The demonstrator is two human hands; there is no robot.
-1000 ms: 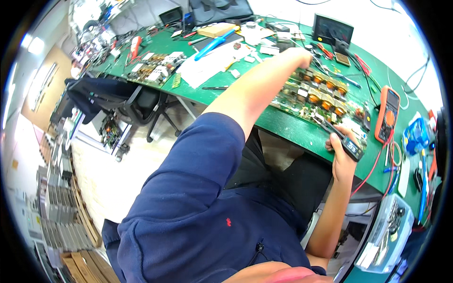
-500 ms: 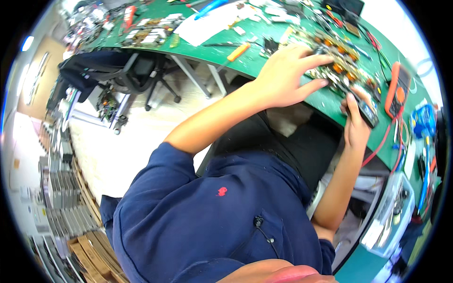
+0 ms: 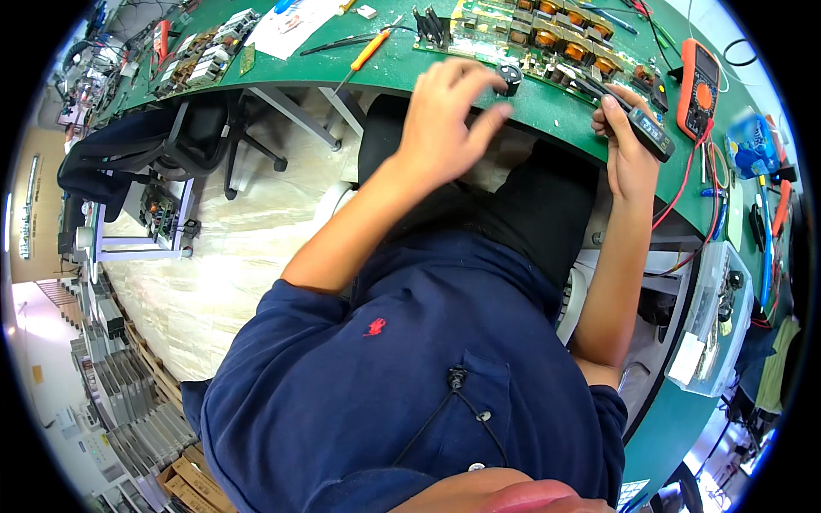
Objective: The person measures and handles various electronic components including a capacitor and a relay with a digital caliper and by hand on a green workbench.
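The left hand (image 3: 446, 124) is at the front edge of the green counter (image 3: 547, 104), its thumb and index finger parted beside a small black cylindrical part (image 3: 511, 79); contact cannot be determined. The right hand (image 3: 631, 152) has its fingers wrapped around a black pen-shaped tool (image 3: 657, 137), directed toward the circuit board (image 3: 571, 50) on the counter. An orange-framed multimeter (image 3: 701, 90) lies right of the board.
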